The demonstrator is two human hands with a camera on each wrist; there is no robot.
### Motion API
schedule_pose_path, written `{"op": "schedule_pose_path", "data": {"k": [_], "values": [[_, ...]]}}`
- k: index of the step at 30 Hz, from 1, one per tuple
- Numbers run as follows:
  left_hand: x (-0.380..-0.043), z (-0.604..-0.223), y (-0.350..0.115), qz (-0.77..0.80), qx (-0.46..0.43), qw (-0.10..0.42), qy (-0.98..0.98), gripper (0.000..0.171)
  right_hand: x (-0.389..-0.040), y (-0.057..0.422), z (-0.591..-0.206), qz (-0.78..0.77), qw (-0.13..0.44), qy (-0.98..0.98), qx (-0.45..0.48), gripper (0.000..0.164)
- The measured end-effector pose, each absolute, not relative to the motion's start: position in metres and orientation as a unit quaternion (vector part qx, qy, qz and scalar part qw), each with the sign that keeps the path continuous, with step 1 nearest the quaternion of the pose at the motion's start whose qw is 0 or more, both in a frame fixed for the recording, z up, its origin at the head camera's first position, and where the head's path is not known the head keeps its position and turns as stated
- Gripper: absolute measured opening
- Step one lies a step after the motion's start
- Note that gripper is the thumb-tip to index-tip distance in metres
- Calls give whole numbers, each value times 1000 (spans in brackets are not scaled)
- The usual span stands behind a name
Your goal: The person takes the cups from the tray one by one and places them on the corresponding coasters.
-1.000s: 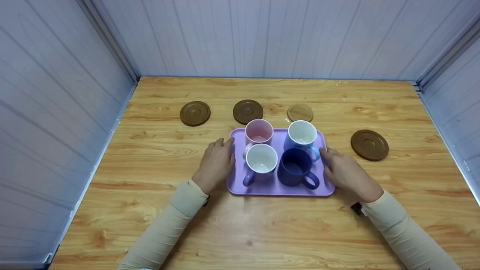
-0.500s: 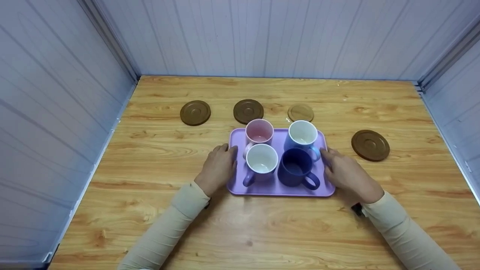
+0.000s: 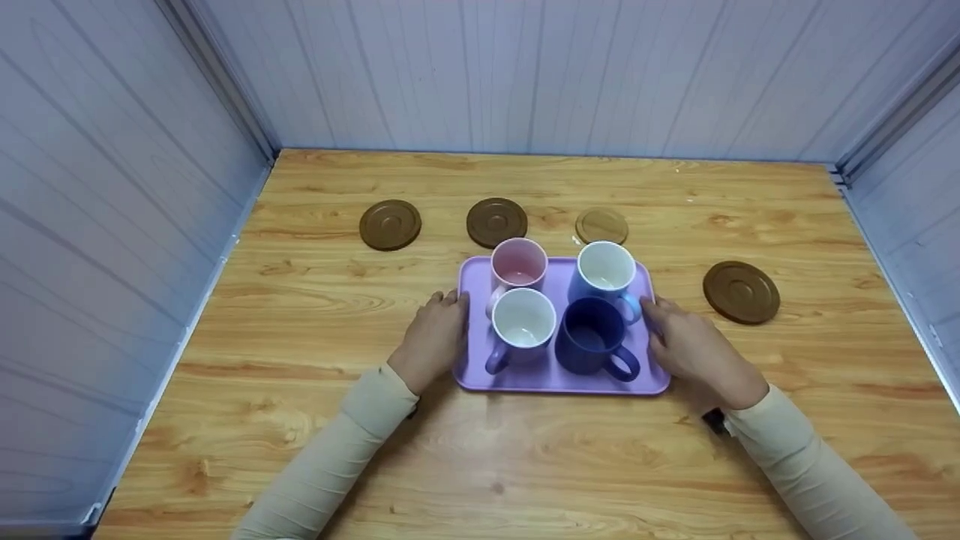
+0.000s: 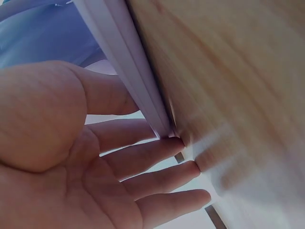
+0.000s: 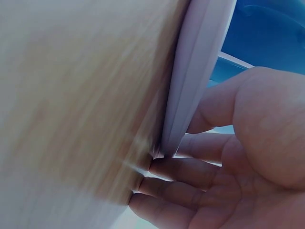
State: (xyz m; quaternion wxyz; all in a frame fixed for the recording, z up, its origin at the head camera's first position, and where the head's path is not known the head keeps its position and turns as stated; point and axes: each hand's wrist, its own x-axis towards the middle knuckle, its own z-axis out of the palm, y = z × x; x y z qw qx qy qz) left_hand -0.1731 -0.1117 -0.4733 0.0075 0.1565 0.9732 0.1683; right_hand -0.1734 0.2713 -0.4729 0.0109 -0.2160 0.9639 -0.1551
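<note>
A lilac tray (image 3: 559, 277) lies on the wooden table, carrying a pink mug (image 3: 519, 264), a light blue mug (image 3: 605, 268), a white-lined mug with a purple handle (image 3: 523, 319) and a dark blue mug (image 3: 585, 354). At the tray's left edge my left hand (image 3: 433, 337) holds the rim, thumb over it and fingertips down by the tabletop in the left wrist view. My right hand (image 3: 697, 349) grips the opposite edge, its thumb (image 5: 214, 107) on the rim and its fingers (image 5: 181, 174) low along the outer side. In the head view both hands' fingers are partly hidden.
Behind the tray stand a row of round coasters: a dark brown one (image 3: 390, 224) at left, another dark one (image 3: 496, 222) in the middle, and a pale one (image 3: 601, 225). A fourth-side brown coaster (image 3: 741, 292) lies right of my right hand. Pale panels (image 3: 480, 75) enclose the table.
My left hand has drawn slightly back toward me along the tray's left edge. The tray, mugs and right hand have hardly moved.
</note>
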Motion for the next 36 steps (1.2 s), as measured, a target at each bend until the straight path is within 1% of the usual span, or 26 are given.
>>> {"op": "schedule_pose_path", "data": {"k": [3, 11, 21, 29, 36], "values": [[-174, -474, -112, 172, 157, 16, 972, 41, -173, 272, -473, -154, 9, 964, -218, 52], [-175, -475, -112, 178, 172, 16, 969, 43, -173, 273, -473, -155, 3, 963, -219, 52], [-178, -472, -110, 188, 152, 48, 969, 46, -173, 273, -471, -156, 15, 965, -208, 53], [-178, -474, -111, 188, 153, 44, 969, 48, -172, 272, -472, -153, -5, 963, -220, 51], [-177, -475, -112, 192, 146, 44, 969, 47, -175, 273, -466, -173, 18, 962, -210, 50]]}}
